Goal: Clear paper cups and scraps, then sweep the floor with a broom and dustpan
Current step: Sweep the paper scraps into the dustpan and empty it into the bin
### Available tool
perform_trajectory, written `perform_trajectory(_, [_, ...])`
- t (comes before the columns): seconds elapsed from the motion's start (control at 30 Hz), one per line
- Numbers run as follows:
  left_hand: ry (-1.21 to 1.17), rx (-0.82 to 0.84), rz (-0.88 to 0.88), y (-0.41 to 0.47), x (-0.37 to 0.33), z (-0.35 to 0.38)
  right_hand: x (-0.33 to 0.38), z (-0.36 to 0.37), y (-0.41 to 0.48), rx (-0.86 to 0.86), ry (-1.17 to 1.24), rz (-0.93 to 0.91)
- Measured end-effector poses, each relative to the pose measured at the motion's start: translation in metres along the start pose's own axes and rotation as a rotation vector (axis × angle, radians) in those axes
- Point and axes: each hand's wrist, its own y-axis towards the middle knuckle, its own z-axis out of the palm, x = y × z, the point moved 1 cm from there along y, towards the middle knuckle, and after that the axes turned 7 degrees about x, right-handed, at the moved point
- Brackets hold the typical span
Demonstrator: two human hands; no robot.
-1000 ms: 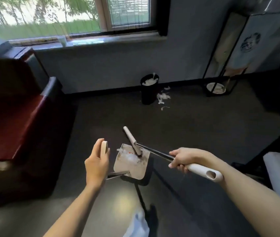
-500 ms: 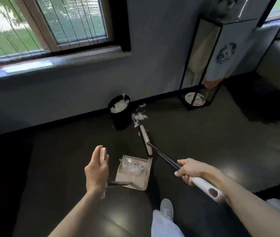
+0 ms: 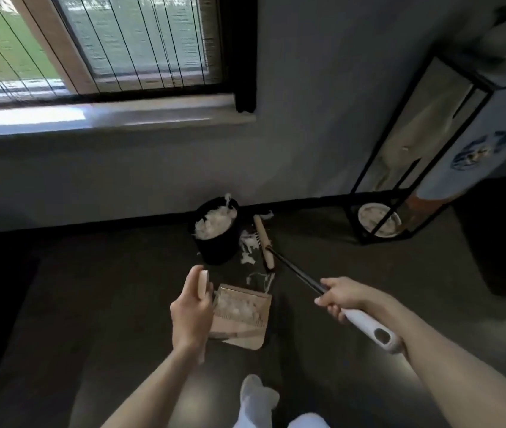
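My left hand (image 3: 190,313) grips the upright handle of a beige dustpan (image 3: 244,316), which holds white paper scraps. My right hand (image 3: 339,296) grips the broom's handle (image 3: 365,325) where the black shaft meets the white grip. The broom head (image 3: 263,240) rests on the floor just right of a black waste bin (image 3: 217,236) that is heaped with white scraps. Loose paper scraps (image 3: 249,247) lie between the bin and the broom head, and a few more (image 3: 259,278) lie in front of the dustpan's lip.
A grey wall with a window and sill stands behind the bin. A black-framed stand (image 3: 424,149) with a round dish (image 3: 378,223) at its base is at the right. Dark floor spreads all around. My white shoe (image 3: 256,393) shows at the bottom.
I have stepped closer to the bin. The broom head has moved away from the dustpan to the scraps beside the bin. The dustpan in my left hand has come closer to the bin.
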Motion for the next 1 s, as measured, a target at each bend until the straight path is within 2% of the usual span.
perform_trajectory(0.2, [0.004, -0.020, -0.076, 0.056, -0.019, 0.049, 0.065, -0.053, 0.044, 0.035, -0.089, 0.032])
perform_trajectory(0.37, [0.026, -0.073, -0.119, 0.094, -0.039, 0.085, 0.125, -0.110, 0.085, 0.028, -0.306, 0.028])
perform_trajectory(0.67, [0.058, -0.271, -0.220, 0.133, -0.065, 0.139, 0.222, -0.178, 0.164, -0.016, -0.943, 0.011])
perform_trajectory(0.8, [0.020, -0.343, -0.251, 0.137, -0.063, 0.150, 0.227, -0.189, 0.189, 0.007, -1.185, 0.033])
perform_trajectory(0.9, [0.033, -0.347, -0.267, 0.140, -0.065, 0.154, 0.209, -0.189, 0.195, 0.100, -1.132, 0.136])
perform_trajectory(1.0, [0.127, -0.370, -0.253, 0.143, -0.068, 0.152, 0.188, -0.194, 0.185, 0.180, -0.876, 0.251])
